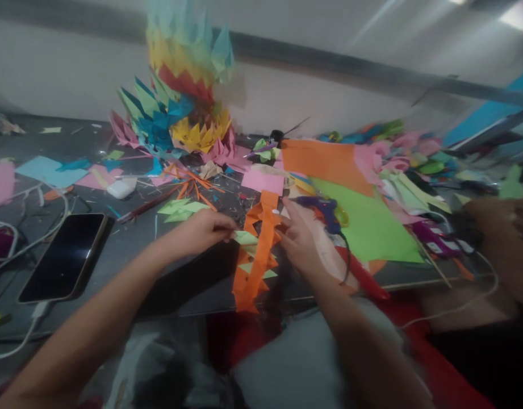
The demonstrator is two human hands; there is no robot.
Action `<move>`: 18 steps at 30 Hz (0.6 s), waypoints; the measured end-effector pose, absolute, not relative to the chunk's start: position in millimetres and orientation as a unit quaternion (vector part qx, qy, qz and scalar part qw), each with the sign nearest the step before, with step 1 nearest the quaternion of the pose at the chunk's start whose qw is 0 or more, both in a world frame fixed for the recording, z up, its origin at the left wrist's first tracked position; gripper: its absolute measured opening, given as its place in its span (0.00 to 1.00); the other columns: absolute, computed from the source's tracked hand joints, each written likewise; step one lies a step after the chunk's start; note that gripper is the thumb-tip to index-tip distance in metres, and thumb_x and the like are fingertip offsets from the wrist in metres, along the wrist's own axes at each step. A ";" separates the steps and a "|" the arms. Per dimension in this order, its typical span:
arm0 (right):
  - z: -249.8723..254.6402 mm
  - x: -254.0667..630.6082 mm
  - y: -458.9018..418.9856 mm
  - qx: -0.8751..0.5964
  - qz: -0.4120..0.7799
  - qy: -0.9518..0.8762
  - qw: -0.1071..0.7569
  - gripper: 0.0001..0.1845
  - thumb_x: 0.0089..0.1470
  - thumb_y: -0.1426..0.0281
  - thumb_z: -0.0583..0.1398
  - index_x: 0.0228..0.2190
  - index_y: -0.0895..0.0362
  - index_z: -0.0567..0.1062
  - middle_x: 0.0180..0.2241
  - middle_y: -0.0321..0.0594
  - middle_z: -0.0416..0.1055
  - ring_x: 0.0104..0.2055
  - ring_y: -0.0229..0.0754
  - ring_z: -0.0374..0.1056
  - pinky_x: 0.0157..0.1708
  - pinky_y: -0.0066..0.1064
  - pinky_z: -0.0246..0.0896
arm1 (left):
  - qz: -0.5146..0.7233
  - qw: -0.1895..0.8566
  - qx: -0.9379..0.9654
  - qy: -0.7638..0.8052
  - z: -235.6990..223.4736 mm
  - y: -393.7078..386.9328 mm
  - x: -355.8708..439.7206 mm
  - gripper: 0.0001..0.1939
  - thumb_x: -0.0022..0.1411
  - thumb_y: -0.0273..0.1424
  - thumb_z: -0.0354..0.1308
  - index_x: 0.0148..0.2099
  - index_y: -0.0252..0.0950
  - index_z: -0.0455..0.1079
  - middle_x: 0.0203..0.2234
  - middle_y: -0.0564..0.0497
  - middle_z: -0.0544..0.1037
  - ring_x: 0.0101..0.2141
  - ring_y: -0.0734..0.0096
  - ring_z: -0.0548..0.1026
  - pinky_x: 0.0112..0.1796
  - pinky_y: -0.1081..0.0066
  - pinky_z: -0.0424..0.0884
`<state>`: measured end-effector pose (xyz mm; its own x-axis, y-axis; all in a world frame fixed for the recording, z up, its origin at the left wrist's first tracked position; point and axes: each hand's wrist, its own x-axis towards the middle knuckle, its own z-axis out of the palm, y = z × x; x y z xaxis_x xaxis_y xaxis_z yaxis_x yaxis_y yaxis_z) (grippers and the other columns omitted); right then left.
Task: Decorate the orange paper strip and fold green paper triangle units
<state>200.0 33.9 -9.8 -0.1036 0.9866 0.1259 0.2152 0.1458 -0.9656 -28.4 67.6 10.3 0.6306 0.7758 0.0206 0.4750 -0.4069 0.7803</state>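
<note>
An orange paper strip [264,250] with zigzag folded edges runs from the table toward its front edge, with light green pieces set along it. My left hand [208,230] is closed in a pinch on a small light green folded paper piece [246,238] at the strip's left side. On the other side, my right hand [301,241] grips the strip's right edge, its index finger stretched upward. More light green folded pieces [183,209] lie just behind my left hand. A dark blue glue gun [325,210] rests beyond my right hand. Blur hides the fingertips' exact contact.
A tall multicoloured folded-paper model [184,85] stands at the back. A phone [64,257] with a white cable lies left. Green sheets [367,227], an orange sheet [329,165] and paper scraps cover the right. Another person's arm [495,244] is at far right.
</note>
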 end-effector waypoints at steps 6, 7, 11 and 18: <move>-18.5 204.5 38.4 -0.526 0.407 -0.585 0.464 0.18 0.45 0.64 0.60 0.40 0.54 0.65 0.36 0.40 0.72 0.36 0.40 0.70 0.31 0.28 0.67 | 0.219 0.314 0.837 0.390 2.3 64.5 -18.2 0.10 0.58 0.25 0.51 0.36 0.36 0.74 0.24 0.54 0.78 0.26 0.74 0.74 0.30 0.78 0.64; -18.7 204.4 38.1 -0.530 0.399 -0.578 0.475 0.18 0.45 0.64 0.60 0.38 0.53 0.65 0.34 0.39 0.73 0.33 0.39 0.70 0.29 0.27 0.67 | 0.221 0.307 0.838 0.393 2.1 64.1 -16.7 0.09 0.58 0.26 0.52 0.36 0.36 0.74 0.24 0.53 0.78 0.26 0.74 0.74 0.29 0.78 0.64; -16.9 203.5 36.4 -0.523 0.419 -0.594 0.445 0.10 0.48 0.62 0.58 0.30 0.56 0.70 0.31 0.39 0.74 0.31 0.41 0.71 0.30 0.31 0.68 | 0.226 0.286 0.843 0.395 1.9 62.8 -12.0 0.07 0.58 0.26 0.54 0.34 0.37 0.74 0.26 0.53 0.79 0.27 0.74 0.74 0.30 0.77 0.64; -21.9 207.5 31.7 -0.466 0.324 -0.756 0.326 0.12 0.49 0.66 0.61 0.36 0.55 0.79 0.37 0.43 0.77 0.40 0.49 0.72 0.42 0.39 0.68 | 0.255 0.261 0.864 0.348 -6.6 56.4 -5.3 0.07 0.59 0.27 0.54 0.33 0.35 0.73 0.29 0.49 0.78 0.30 0.72 0.74 0.32 0.76 0.64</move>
<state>207.5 31.7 -21.9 -0.3522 0.9163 0.1907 0.4933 0.3549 -0.7942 -5.3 56.4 -6.6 0.6285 0.7336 0.2586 0.4674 -0.6219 0.6283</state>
